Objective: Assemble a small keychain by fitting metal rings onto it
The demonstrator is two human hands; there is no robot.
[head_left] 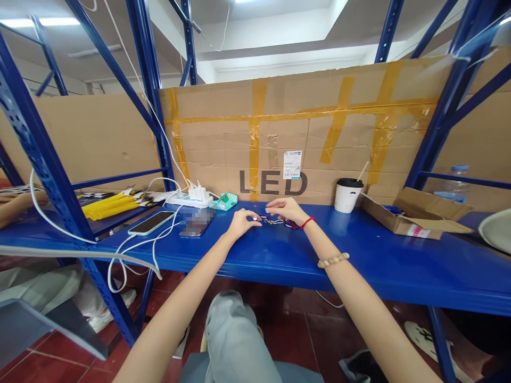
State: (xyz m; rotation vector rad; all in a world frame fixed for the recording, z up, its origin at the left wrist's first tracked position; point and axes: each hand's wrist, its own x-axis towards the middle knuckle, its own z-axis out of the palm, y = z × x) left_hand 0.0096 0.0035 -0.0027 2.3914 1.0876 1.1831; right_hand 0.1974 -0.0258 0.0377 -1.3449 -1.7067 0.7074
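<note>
Both my hands rest on the blue shelf point(359, 255) in front of me. My left hand point(240, 222) pinches a small silvery ring or clasp at its fingertips. My right hand point(286, 209) lies just to the right, fingers spread over a small bundle of metal clips and dark cord point(275, 220). A red string circles my right wrist and a bead bracelet sits further up the forearm. The tiny parts are partly hidden by my fingers.
Two phones point(150, 222) lie left of my hands with white cables. A power strip point(190, 199) and tissue pack point(224, 200) stand behind them. A paper cup point(347, 194) and an open cardboard box point(415, 215) sit right. A taped cardboard wall backs the shelf.
</note>
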